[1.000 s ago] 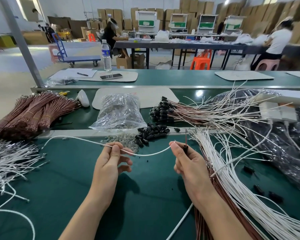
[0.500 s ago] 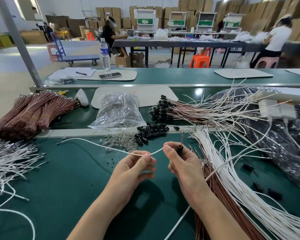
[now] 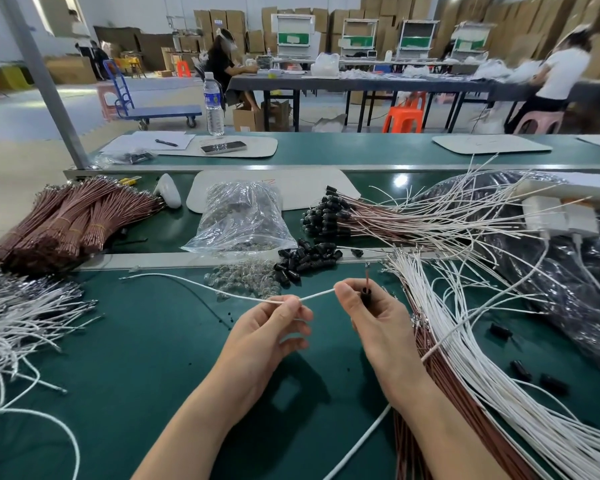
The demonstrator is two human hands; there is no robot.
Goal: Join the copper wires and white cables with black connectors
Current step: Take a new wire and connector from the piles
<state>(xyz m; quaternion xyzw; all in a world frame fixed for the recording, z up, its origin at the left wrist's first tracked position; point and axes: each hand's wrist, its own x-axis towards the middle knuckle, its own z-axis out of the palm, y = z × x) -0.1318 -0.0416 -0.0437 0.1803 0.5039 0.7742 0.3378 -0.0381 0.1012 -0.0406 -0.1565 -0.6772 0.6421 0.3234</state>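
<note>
Fingers [image 3: 293,304] of your left hand [image 3: 267,337] pinch one white cable [image 3: 194,284] near its end, and the rest trails left over the green surface [image 3: 136,358]. Your right hand [image 3: 378,323] curls round one black connector [image 3: 366,293], with one copper wire [image 3: 366,276] standing up out of it. The cable's tip reaches your right thumb, just beside the connector; you cannot tell whether it has entered.

Right of your wrist lies a cable fan [image 3: 482,375], too many strands to count, with three loose connectors [image 3: 521,370] past it. On your left sits one cable heap [image 3: 14,317].

Just behind your hands are one connector pile [image 3: 305,259] and one clear bag [image 3: 239,220]. Further back, copper bundles [image 3: 73,220] lie left and joined wires [image 3: 378,220] right.

Beyond stand one water bottle [image 3: 213,105] and two seated people.
</note>
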